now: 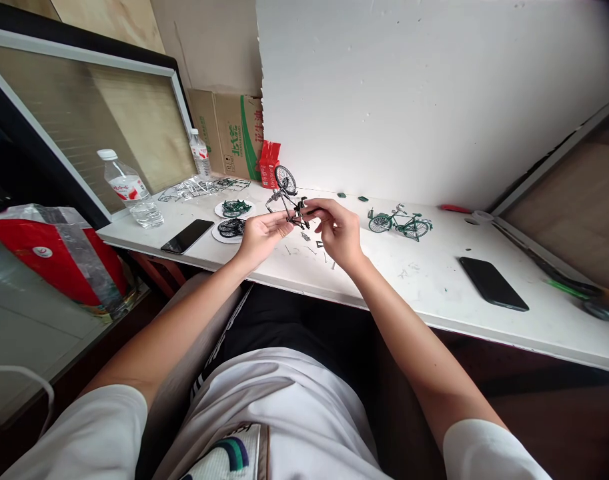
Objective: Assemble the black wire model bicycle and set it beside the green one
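A black model bicycle frame (pixel 287 200) with one wheel at its upper end is held up over the white table. My left hand (pixel 267 233) grips its lower side between thumb and fingers. On the other side, my right hand (pixel 337 230) pinches at the frame's right end; the small dark part between its fingers is too small to name. Several loose small parts (pixel 305 236) lie on the table below. A green model bicycle (pixel 399 223) stands to the right of my hands. Left of them, one white plate (pixel 217 210) bears green parts and another (pixel 217 235) black parts.
Two phones (pixel 187 237) (pixel 493 283) lie toward the table's left and right. Water bottles (pixel 131 190) (pixel 200 155), a cardboard box (pixel 229 133) and a small red box (pixel 270 163) stand at the back left. The table's front edge (pixel 304 291) runs below my forearms.
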`<state>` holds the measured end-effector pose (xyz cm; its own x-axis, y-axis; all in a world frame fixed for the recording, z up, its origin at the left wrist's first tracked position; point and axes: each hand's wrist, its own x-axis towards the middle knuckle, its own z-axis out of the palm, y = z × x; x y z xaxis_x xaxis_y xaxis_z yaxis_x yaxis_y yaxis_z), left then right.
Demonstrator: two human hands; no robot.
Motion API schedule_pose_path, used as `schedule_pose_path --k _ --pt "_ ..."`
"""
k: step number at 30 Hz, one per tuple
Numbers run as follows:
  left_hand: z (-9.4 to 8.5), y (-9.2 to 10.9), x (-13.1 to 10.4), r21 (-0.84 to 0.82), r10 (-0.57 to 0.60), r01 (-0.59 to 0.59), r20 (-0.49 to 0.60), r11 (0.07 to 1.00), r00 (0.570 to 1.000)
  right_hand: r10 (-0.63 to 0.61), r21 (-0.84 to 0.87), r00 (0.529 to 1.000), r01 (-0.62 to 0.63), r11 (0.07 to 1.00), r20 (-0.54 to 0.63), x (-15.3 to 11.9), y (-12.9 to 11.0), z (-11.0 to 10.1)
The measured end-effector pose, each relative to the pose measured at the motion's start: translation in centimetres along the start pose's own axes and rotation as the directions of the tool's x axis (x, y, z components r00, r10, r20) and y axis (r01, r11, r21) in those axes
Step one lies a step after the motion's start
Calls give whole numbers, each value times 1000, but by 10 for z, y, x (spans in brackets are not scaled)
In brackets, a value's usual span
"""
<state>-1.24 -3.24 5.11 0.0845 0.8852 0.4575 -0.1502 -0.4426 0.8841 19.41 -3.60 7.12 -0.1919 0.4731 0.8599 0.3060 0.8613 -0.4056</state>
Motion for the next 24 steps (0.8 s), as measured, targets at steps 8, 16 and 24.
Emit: schedule_pose_path --k 8,16,24 --pt "0 6 0 18 24 -24 4 1000 1000 -102 -226 992 83 971 -76 6 0 -5" --pt "1 7 0 60 55 -54 -14 997 998 -65 -173 995 52 984 -72 7 5 -8" --pt "1 4 1 106 74 -72 -17 992 997 30 -19 999 -31 999 -28 5 1 -6"
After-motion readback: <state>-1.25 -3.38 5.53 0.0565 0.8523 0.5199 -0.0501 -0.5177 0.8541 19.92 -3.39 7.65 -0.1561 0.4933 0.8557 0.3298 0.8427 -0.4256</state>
